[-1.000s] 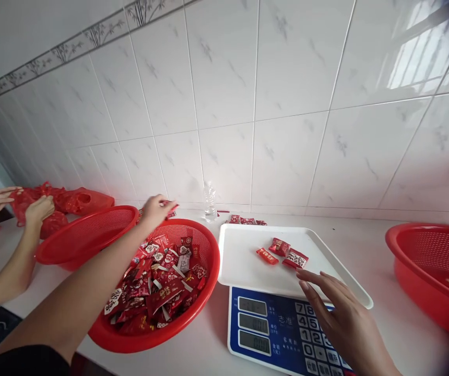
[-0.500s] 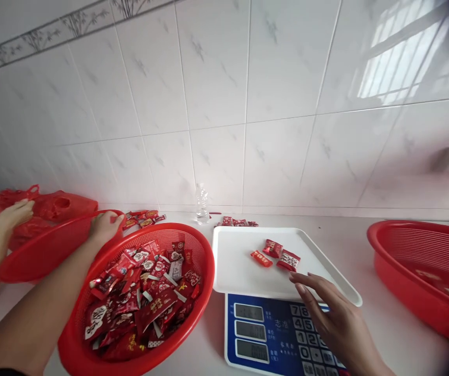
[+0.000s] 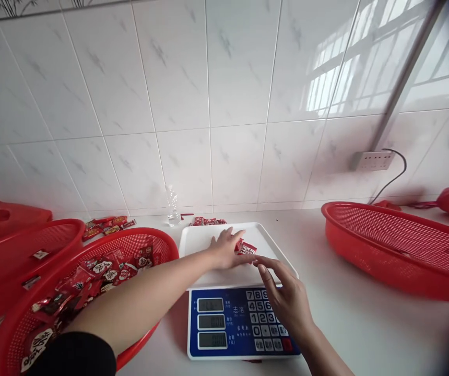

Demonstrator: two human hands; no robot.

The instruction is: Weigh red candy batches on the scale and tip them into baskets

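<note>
My left hand (image 3: pixel 226 249) reaches over the white tray (image 3: pixel 193 237), fingers spread above the red candy packets (image 3: pixel 247 247), partly hiding them. Beside it, my right hand (image 3: pixel 283 290) hovers at the tray's front edge, its fingers apart and holding nothing, fingertips close to my left hand. The tray sits on a blue scale (image 3: pixel 226 339) with three displays and number keys. Under my left forearm is a red basket (image 3: pixel 165 240) full of wrapped candies (image 3: pixel 103 267).
Another red basket (image 3: pixel 63 230) at the left holds two packets. Loose candies (image 3: pixel 109 225), a clear bottle (image 3: pixel 173 209) and more packets (image 3: pixel 208 221) lie along the wall. A red basket (image 3: pixel 365 256) stands right, below a socket (image 3: pixel 373 161).
The view has swung right. My left hand has moved from the left basket to over the tray. Two packets now show in that basket. The other person's hands have left the view.
</note>
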